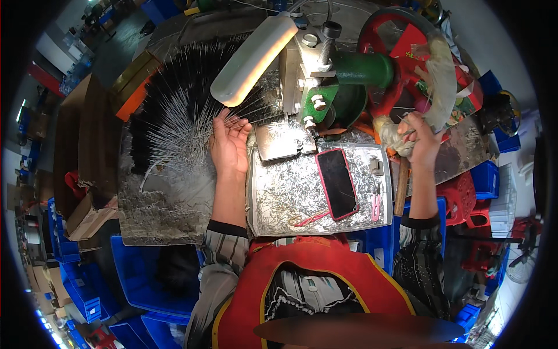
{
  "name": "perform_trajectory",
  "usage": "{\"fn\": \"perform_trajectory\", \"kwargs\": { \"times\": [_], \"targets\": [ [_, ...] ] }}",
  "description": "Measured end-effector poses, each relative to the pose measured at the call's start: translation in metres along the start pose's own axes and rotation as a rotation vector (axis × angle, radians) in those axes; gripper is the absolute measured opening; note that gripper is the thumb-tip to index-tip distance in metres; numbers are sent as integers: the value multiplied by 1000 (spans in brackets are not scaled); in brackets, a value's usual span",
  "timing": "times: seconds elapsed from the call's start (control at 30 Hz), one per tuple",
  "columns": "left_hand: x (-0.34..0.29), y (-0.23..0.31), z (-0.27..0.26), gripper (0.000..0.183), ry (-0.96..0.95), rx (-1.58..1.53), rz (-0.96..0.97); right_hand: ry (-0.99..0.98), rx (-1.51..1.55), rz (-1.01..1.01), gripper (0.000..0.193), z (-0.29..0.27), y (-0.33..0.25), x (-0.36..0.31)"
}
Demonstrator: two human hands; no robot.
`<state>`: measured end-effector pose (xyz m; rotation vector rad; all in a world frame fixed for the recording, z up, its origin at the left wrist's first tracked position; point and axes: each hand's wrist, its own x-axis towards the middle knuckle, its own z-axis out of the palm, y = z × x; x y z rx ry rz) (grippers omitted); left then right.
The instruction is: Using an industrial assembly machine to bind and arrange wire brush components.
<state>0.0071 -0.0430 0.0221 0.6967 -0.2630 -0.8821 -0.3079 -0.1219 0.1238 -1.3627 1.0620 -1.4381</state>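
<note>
My left hand [231, 145] is turned palm up beneath the lamp, its fingers curled around the end of a black-bristled wire brush [256, 107]. That brush reaches toward the metal plate [279, 139] of a green hand press [360, 70]. Beside this hand lies a large heap of similar brushes [180, 122], their thin wire stems pointing toward me. On the right, my right hand [423, 139] is closed on the cloth-wrapped handle [390, 137] at the lower edge of the press's red handwheel [386, 96]. The exact grip of the left fingertips is partly hidden.
A white lamp [254, 61] hangs over the work. In front of me, a shallow tray [273, 203] strewn with wire bits bears a phone [337, 183] and small pink-handled snips [375, 205]. A wooden rod [401, 189] stands by the tray. Blue bins [136, 276] flank me.
</note>
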Motion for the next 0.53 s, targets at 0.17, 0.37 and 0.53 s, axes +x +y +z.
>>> {"fn": "perform_trajectory", "kwargs": {
  "times": [0.17,0.37,0.53],
  "targets": [
    [-3,-2,2,38,32,-10,-15,-11,95,-182,11,7,62,-2],
    [-16,-7,-34,24,149,-174,-134,70,172,-210,10,18,58,-7],
    [-48,7,-53,19,15,76,-313,76,242,-180,7,15,69,-4]
  ]
}}
